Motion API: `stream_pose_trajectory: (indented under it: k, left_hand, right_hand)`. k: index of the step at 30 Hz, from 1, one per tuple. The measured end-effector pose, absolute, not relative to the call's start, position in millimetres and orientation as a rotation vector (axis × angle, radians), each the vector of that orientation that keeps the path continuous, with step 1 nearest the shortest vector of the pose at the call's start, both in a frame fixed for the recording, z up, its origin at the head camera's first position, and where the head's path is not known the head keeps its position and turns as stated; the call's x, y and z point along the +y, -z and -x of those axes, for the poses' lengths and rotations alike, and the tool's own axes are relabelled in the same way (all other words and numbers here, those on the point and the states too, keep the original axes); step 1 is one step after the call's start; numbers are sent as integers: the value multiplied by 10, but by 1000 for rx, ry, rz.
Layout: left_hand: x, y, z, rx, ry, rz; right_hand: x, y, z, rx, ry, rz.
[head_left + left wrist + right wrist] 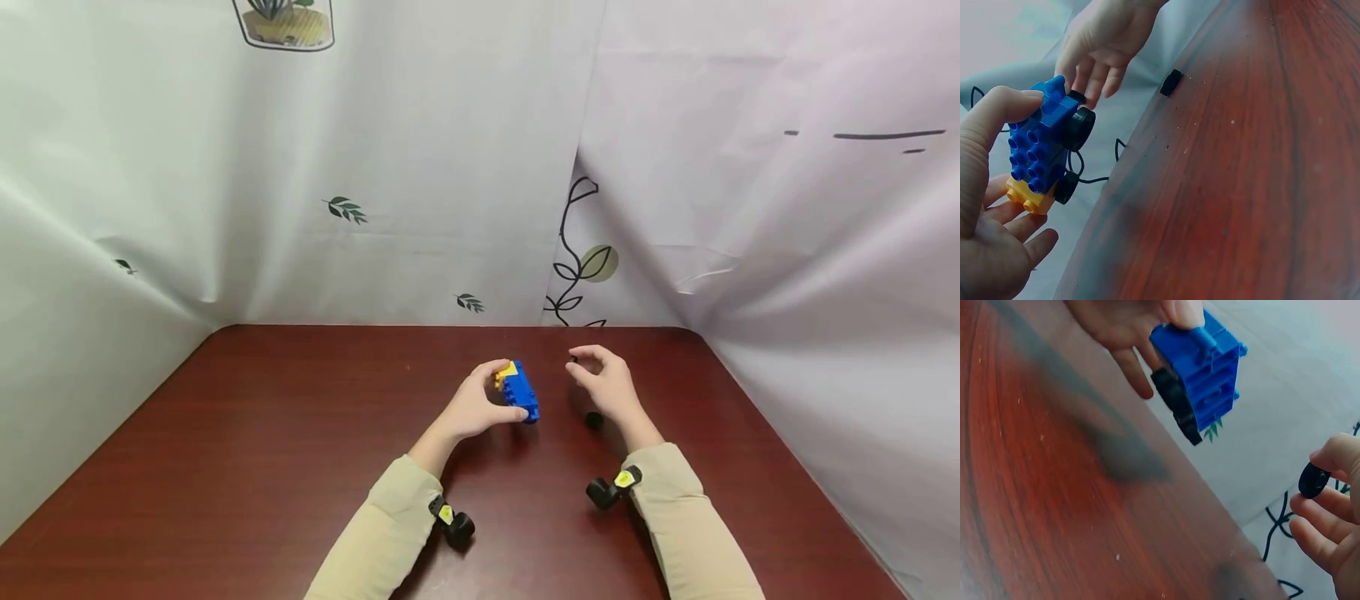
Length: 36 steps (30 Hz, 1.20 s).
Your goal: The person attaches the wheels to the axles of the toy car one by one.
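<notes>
A blue and yellow toy block car (521, 395) is gripped by my left hand (474, 407), with the thumb at the blue end and the fingers around the yellow end. Held above the table, it shows blue studs and two black wheels (1079, 129) along one side in the left wrist view. Its hollow blue underside faces the right wrist view. To its right, my right hand (611, 388) pinches a loose black wheel (1314, 480) between thumb and fingertips, apart from the car. Another black wheel (593, 420) lies on the table below the right hand.
The dark red-brown wooden table (285, 442) runs back to a pale cloth backdrop (420, 167) printed with leaves and vines. Cloth also hangs along both sides. A small black camera is strapped to each sleeve (667, 479).
</notes>
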<state>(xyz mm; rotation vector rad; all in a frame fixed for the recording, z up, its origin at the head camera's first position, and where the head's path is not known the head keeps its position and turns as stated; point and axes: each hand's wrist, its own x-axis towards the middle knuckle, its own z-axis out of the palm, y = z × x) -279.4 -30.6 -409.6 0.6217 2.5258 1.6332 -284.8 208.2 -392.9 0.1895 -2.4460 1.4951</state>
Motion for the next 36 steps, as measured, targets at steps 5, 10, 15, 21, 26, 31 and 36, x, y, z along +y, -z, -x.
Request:
stream_pose_trajectory:
  k: [5, 10, 15, 21, 26, 31, 36]
  left_hand:
    - [-286, 4096, 2797, 2501, -1662, -667]
    - [-294, 4091, 2779, 2475, -1684, -678]
    - [-294, 4088, 2768, 2466, -1687, -686]
    - [-270, 4077, 2785, 2473, -1666, -695]
    - [-257, 4079, 2791, 2475, -1665, -720]
    - [-258, 4064, 2786, 2481, -1655, -732]
    - [-253, 4081, 2785, 2483, -1654, -749]
  right_hand:
    - [2033, 3901, 2834, -2414, -1530, -223]
    - [1943, 3888, 2806, -2375, -1615, -259]
    - [1879, 3889, 2788, -2355, -1683, -257]
    - [1862, 3876, 2791, -2358, -1614, -264]
    - [1821, 3778, 2728, -2359, -1561, -280]
    - [1716, 3576, 2552, -2372, -1535, -298]
    - [1675, 3574, 2538, -2373, -1548, -306]
